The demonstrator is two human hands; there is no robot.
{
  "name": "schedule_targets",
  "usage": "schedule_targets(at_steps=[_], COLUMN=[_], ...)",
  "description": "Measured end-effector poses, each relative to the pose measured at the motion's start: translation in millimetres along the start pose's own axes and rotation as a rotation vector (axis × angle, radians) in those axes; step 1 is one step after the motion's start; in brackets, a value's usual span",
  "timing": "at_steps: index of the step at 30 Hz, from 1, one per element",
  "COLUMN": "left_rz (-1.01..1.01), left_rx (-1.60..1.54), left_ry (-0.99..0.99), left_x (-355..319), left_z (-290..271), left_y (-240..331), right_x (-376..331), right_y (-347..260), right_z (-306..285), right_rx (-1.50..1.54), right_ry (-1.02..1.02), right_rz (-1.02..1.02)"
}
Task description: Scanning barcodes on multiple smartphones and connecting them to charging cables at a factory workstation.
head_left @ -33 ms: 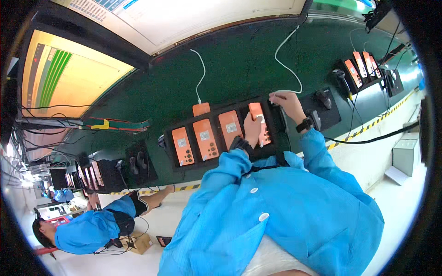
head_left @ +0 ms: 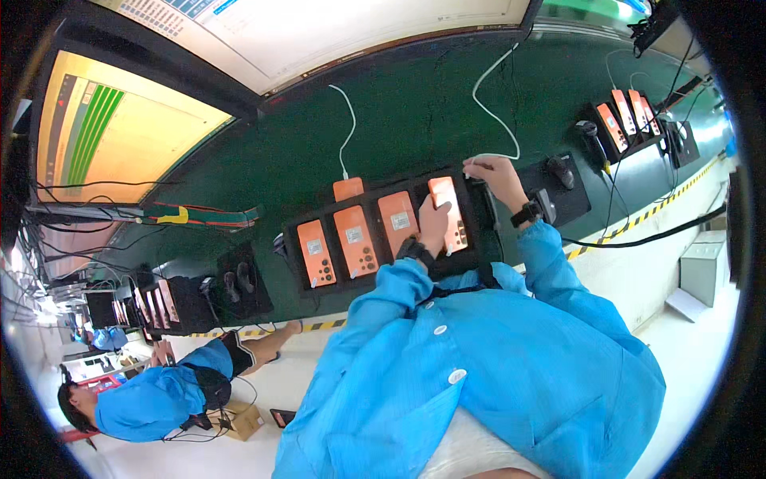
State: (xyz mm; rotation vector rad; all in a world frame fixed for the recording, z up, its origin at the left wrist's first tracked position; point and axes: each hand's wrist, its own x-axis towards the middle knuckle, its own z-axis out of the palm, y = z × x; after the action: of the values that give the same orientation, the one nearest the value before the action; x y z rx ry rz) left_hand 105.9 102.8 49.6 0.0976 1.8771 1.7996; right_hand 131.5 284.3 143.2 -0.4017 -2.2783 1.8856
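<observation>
My left hand [head_left: 433, 225] is closed around an orange smartphone [head_left: 457, 219] at the right end of a black tray [head_left: 476, 231]. The phone's back, with its camera lenses, faces up and catches a bright glare. Just right of the phone's far end, my right hand [head_left: 496, 177] pinches the end of a white cable [head_left: 517, 136]; the plug is mostly hidden by the fingers. The plug end is near the phone's top edge, seemingly apart from it. Left of my left hand, more orange smartphones [head_left: 353, 239] lie face down in the tray's slots.
An orange block [head_left: 348, 189] with another white cable [head_left: 349, 128] stands behind the tray. Two monitors [head_left: 136, 128] rise at the far left. A mouse [head_left: 561, 172] and handheld scanner [head_left: 590, 140] are to the right. At lower left, a person [head_left: 152, 403] in blue works along the bench.
The smartphone in my left hand has tilted slightly and now reflects more light. My right hand has shifted a little to the left with the cable.
</observation>
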Motion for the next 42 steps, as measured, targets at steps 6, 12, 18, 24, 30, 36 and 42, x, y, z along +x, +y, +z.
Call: schedule_targets(at_steps=[6,12,18,24,30,36,42], left_rz=[0.126,0.105,0.072,0.102,0.121,0.142,0.376], left_rx=[-0.145,-0.235,-0.333,-0.299,-0.332,-0.213,0.176], left_ry=[-0.305,-0.305,-0.3,-0.313,-0.342,-0.316,0.164], left_x=[-21.4,-26.2,-29.1,-31.6,-28.8,-20.2,-11.7], left_z=[-17.0,-13.6,-14.8,-15.1,-15.3,-24.0,-67.8], left_y=[27.6,26.9,27.0,27.5,22.0,24.0,5.5], right_x=[4.9,-1.8,-7.3,-11.4,-13.7,-22.3,21.8], right_y=[-22.2,-23.0,-19.7,-30.4,-39.5,-8.8,9.4], right_z=[17.1,19.0,12.8,14.5,16.1,32.4,56.8], right_rx=[-0.04,0.103,0.026,-0.073,-0.231,-0.386,-0.294], right_ry=[-0.173,-0.24,-0.223,-0.225,-0.27,-0.241,-0.026], right_rz=[-0.109,0.048,0.01,-0.035,-0.026,0.033,0.014])
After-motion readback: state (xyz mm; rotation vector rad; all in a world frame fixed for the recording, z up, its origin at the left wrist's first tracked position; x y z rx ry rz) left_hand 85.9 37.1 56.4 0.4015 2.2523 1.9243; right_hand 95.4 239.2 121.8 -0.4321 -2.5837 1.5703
